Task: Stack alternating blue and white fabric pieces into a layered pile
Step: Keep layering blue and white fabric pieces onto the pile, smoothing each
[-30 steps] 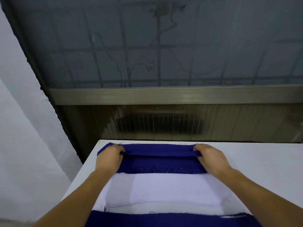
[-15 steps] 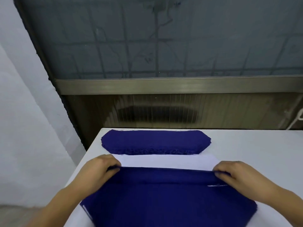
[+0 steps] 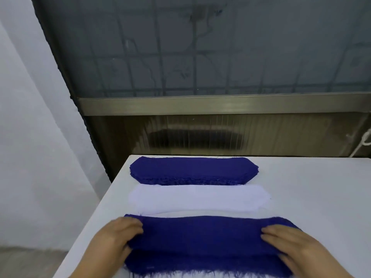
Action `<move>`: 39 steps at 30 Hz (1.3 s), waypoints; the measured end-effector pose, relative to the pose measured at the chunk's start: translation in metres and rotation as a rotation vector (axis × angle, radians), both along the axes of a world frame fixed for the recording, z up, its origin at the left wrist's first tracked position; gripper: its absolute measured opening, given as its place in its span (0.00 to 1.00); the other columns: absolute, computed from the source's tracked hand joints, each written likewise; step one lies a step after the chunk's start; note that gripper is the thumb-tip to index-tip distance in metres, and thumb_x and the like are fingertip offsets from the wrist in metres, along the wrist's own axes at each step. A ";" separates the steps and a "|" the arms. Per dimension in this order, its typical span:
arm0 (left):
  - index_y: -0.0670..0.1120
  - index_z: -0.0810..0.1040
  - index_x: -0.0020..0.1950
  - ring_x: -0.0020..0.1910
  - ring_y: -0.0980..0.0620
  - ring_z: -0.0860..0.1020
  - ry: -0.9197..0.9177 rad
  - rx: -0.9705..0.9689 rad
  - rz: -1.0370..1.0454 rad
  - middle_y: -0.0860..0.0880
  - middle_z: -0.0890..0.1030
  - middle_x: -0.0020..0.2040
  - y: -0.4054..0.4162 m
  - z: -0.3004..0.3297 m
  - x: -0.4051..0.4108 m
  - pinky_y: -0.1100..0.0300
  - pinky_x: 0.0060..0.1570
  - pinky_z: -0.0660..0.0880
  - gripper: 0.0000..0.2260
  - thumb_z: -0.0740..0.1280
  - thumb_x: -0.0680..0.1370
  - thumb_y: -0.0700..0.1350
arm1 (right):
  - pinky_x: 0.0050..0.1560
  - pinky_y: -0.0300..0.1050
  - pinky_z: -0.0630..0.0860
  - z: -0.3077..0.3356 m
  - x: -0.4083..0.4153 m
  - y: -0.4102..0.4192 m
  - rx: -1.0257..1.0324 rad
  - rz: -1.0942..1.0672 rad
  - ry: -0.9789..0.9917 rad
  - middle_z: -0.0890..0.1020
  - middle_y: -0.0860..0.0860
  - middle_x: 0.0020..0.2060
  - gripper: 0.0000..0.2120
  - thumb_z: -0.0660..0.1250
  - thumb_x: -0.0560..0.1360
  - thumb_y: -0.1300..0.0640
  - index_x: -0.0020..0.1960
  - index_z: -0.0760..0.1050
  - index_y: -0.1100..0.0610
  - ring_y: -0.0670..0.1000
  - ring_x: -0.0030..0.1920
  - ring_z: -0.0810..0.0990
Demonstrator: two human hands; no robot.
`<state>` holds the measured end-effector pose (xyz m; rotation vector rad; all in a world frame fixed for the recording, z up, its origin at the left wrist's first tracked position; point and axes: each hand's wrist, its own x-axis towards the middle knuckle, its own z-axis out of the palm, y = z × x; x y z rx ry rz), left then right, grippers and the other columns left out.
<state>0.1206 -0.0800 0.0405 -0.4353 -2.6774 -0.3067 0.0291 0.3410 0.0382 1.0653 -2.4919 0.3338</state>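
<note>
Now each hand's grip presses flat, fingers straight, left hand (image 3: 117, 236) and right hand (image 3: 295, 246), on the top blue piece (image 3: 200, 235) of the near pile between them; beyond wait the white stack (image 3: 198, 199) and blue stack (image 3: 192, 170), so plenty seems left.

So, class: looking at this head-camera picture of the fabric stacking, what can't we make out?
- Near pile: front edge cut off by the frame's bottom; layer count hidden under the top blue piece.
- Left hand, right hand: fingertips blurred.
- Far blue stack: piece count too fine to tell.
</note>
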 end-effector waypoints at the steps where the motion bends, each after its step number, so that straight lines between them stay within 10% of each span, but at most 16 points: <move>1: 0.48 0.86 0.38 0.48 0.62 0.74 -0.001 -0.002 -0.012 0.54 0.84 0.44 0.003 -0.007 0.003 0.77 0.57 0.62 0.16 0.63 0.57 0.36 | 0.63 0.25 0.56 -0.002 0.005 0.000 0.029 -0.001 -0.038 0.84 0.44 0.47 0.35 0.39 0.82 0.47 0.44 0.86 0.52 0.40 0.51 0.77; 6: 0.48 0.86 0.37 0.44 0.59 0.81 -0.072 0.013 -0.006 0.54 0.84 0.44 0.004 -0.013 0.010 0.75 0.53 0.66 0.17 0.66 0.51 0.38 | 0.63 0.28 0.59 -0.012 0.002 0.003 -0.005 0.000 0.002 0.84 0.45 0.49 0.35 0.39 0.83 0.48 0.46 0.85 0.53 0.38 0.60 0.70; 16: 0.54 0.85 0.43 0.51 0.65 0.78 -0.093 0.100 0.035 0.61 0.81 0.51 -0.004 -0.019 0.021 0.76 0.56 0.67 0.24 0.55 0.77 0.65 | 0.65 0.29 0.58 -0.017 0.005 0.014 0.018 0.010 -0.027 0.83 0.44 0.53 0.30 0.46 0.81 0.39 0.49 0.85 0.51 0.41 0.56 0.74; 26: 0.50 0.75 0.30 0.30 0.58 0.71 -0.015 0.001 0.285 0.60 0.74 0.33 -0.018 -0.020 -0.005 0.67 0.31 0.67 0.11 0.64 0.71 0.52 | 0.40 0.38 0.68 -0.023 -0.029 0.029 -0.034 -0.214 0.166 0.82 0.51 0.33 0.21 0.53 0.74 0.58 0.31 0.81 0.58 0.50 0.32 0.79; 30: 0.49 0.80 0.36 0.32 0.53 0.75 -0.116 0.008 0.428 0.54 0.79 0.37 0.005 0.000 -0.033 0.62 0.30 0.72 0.09 0.77 0.64 0.37 | 0.32 0.41 0.75 0.000 -0.040 0.008 -0.064 -0.220 -0.023 0.80 0.46 0.36 0.07 0.74 0.64 0.66 0.37 0.80 0.55 0.49 0.32 0.78; 39: 0.52 0.77 0.59 0.55 0.60 0.72 -0.289 0.243 0.094 0.58 0.75 0.57 0.119 -0.017 -0.143 0.68 0.53 0.68 0.10 0.64 0.78 0.50 | 0.55 0.34 0.69 -0.017 -0.108 -0.066 -0.036 -0.150 -0.523 0.73 0.41 0.51 0.08 0.63 0.78 0.48 0.55 0.73 0.48 0.42 0.53 0.71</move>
